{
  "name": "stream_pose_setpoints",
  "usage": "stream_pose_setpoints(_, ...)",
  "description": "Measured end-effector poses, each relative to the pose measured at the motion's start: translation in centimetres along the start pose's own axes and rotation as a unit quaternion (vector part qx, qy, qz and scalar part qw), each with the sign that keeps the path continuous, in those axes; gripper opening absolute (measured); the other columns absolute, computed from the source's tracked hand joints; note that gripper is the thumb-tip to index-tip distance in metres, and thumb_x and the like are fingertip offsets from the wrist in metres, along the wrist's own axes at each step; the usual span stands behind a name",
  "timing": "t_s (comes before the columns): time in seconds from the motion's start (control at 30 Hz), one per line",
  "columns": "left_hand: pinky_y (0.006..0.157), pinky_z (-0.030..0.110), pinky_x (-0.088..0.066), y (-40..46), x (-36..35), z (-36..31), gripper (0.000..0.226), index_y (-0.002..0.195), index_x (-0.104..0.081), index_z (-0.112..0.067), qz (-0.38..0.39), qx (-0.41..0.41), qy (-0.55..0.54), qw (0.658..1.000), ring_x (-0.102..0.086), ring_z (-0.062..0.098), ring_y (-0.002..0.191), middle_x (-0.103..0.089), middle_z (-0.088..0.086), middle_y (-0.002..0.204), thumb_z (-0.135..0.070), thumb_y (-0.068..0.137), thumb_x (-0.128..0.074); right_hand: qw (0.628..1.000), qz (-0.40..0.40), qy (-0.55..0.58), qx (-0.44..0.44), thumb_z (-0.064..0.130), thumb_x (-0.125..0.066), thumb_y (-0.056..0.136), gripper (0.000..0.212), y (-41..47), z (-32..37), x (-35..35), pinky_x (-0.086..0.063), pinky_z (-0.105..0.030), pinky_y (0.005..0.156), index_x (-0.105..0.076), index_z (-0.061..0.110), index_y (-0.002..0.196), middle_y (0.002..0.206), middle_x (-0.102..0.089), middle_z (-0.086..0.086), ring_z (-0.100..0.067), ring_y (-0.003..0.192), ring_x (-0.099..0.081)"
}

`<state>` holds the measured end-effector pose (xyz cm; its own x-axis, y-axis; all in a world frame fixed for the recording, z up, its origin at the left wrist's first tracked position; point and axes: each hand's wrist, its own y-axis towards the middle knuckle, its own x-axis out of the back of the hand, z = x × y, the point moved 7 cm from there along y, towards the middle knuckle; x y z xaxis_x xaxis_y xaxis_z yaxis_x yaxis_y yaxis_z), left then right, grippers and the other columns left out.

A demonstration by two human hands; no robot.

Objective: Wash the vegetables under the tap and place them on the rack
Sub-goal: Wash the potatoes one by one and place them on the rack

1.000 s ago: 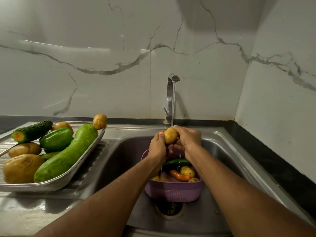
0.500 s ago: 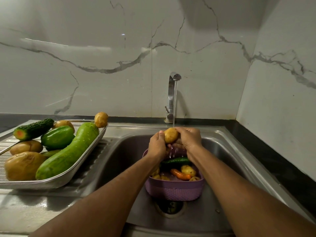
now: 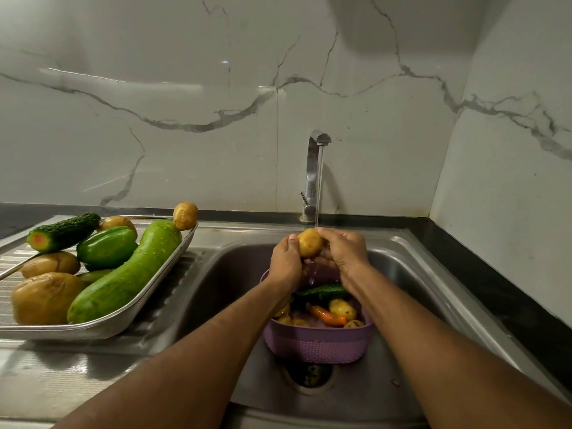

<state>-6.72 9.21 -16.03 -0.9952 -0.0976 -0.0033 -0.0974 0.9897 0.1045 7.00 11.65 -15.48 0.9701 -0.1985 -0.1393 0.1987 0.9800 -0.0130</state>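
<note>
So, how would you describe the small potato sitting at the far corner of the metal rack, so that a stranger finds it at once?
Start at the steel sink and look left to the metal rack on the draining board. At the rack's far right corner, beside the tip of the long pale green gourd, sits the small potato. Unlike the bigger potatoes lying low in the rack, it perches alone on the rim.

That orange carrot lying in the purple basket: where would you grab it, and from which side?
Pinch the carrot around its middle, coming straight down from above. It lies flat on top of the pile in the basket, with potatoes crowding its sides, so probably only its upper surface is free to reach.
</note>
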Motion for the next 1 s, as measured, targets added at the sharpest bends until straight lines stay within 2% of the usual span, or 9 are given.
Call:
stream_pose_setpoints(0.07, 0.085, 0.027, -0.052, 0.1, 0.1, 0.1, 0.035, 0.128, -0.056, -0.02, -0.003, -0.001, -0.001, 1.0, -0.062, 0.008, 0.093, -0.062, -0.003, 0.098, -0.034, 0.113, -0.027, 1.0, 0.013, -0.004, 0.003, 0.022, -0.072, 0.096, 0.022, -0.1, 0.1, -0.2, -0.065, -0.034, 0.062, -0.073, 0.006, 0.112, 0.106, -0.074, -0.016, -0.03, 0.09, -0.077)
stream_pose_setpoints(0.2, 0.1, 0.036, -0.051, 0.4, 0.4, 0.5, 0.041, 0.136, -0.055, -0.017, -0.005, 0.01, 0.011, 1.0, -0.063, 0.018, 0.109, -0.064, 0.004, 0.112, -0.036, 0.113, -0.027, 0.999, 0.027, -0.015, 0.012, 0.02, -0.067, 0.099, 0.021, -0.4, 0.2, -0.5, -0.061, -0.028, 0.055, -0.074, 0.006, 0.113, 0.108, -0.073, -0.016, -0.029, 0.091, -0.076)
stream_pose_setpoints(0.33, 0.106, 0.043, -0.051, 0.4, 0.5, 0.7, 0.04, 0.136, -0.055, -0.02, -0.011, 0.023, 0.01, 1.0, -0.062, 0.026, 0.115, -0.064, 0.011, 0.12, -0.037, 0.113, -0.027, 0.999, 0.034, -0.023, 0.017, 0.015, -0.063, 0.101, 0.02, -0.4, 0.2, -0.6, -0.062, -0.028, 0.06, -0.074, 0.008, 0.116, 0.11, -0.073, -0.015, -0.028, 0.095, -0.075)
stream_pose_setpoints(0.5, 0.109, 0.043, -0.048, 0.2, 0.1, 0.3, 0.04, 0.136, -0.055, -0.02, 0.001, 0.019, 0.015, 1.0, -0.061, 0.021, 0.116, -0.064, 0.003, 0.115, -0.037, 0.113, -0.028, 1.0, -0.021, -0.016, -0.001, 0.023, -0.076, 0.092, 0.015, -0.6, 0.3, -0.1, -0.065, -0.036, 0.071, -0.075, 0.01, 0.098, 0.099, -0.075, -0.011, -0.025, 0.092, -0.074)
stream_pose_setpoints(0.6, 0.103, 0.037, -0.048, -0.2, -0.4, 0.3, 0.04, 0.137, -0.053, -0.018, 0.01, 0.02, 0.018, 1.0, -0.06, 0.015, 0.105, -0.06, -0.004, 0.105, -0.038, 0.113, -0.028, 0.998, -0.058, -0.012, -0.009, 0.027, -0.079, 0.09, 0.025, -0.5, 0.3, 0.6, -0.064, -0.037, 0.073, -0.073, 0.009, 0.107, 0.101, -0.072, -0.009, -0.025, 0.094, -0.07)
stream_pose_setpoints(0.73, 0.097, 0.034, -0.049, -0.2, -0.6, 0.6, 0.032, 0.124, -0.052, -0.021, 0.011, 0.033, 0.001, 0.999, -0.061, 0.01, 0.095, -0.061, -0.004, 0.1, -0.036, 0.113, -0.027, 0.998, -0.063, 0.007, -0.019, 0.033, -0.086, 0.083, 0.032, -0.8, 0.2, 0.6, -0.065, -0.033, 0.064, -0.069, 0.012, 0.1, 0.097, -0.071, -0.007, -0.025, 0.089, -0.072)
stream_pose_setpoints(0.83, 0.101, 0.038, -0.049, 0.0, -0.4, 0.9, 0.036, 0.121, -0.056, -0.017, -0.006, 0.051, -0.019, 0.998, -0.065, 0.018, 0.104, -0.063, 0.0, 0.099, -0.037, 0.113, -0.026, 0.999, -0.042, -0.011, -0.014, 0.035, -0.084, 0.085, 0.03, -0.8, 0.4, 0.6, -0.06, -0.025, 0.062, -0.07, 0.013, 0.101, 0.099, -0.072, -0.006, -0.019, 0.087, -0.07)
stream_pose_setpoints(0.9, 0.103, 0.042, -0.049, 0.0, -0.4, 1.1, 0.044, 0.125, -0.057, -0.01, -0.016, 0.078, -0.043, 0.996, -0.067, 0.024, 0.105, -0.065, 0.004, 0.094, -0.039, 0.113, -0.026, 1.0, -0.005, -0.03, -0.002, 0.03, -0.079, 0.091, 0.029, -0.7, 0.6, 0.1, -0.061, -0.027, 0.071, -0.073, 0.012, 0.113, 0.108, -0.074, -0.009, -0.019, 0.091, -0.071)
stream_pose_setpoints(1.0, 0.099, 0.044, -0.054, 0.1, -0.8, 1.5, 0.051, 0.124, -0.06, -0.006, -0.014, 0.135, -0.088, 0.987, -0.068, 0.013, 0.075, -0.062, 0.004, 0.071, -0.043, 0.112, -0.026, 0.997, 0.062, -0.037, 0.007, 0.02, -0.069, 0.098, 0.036, -1.2, 0.7, -1.4, -0.061, -0.027, 0.073, -0.065, 0.017, 0.134, 0.113, -0.072, -0.011, -0.018, 0.086, -0.071)
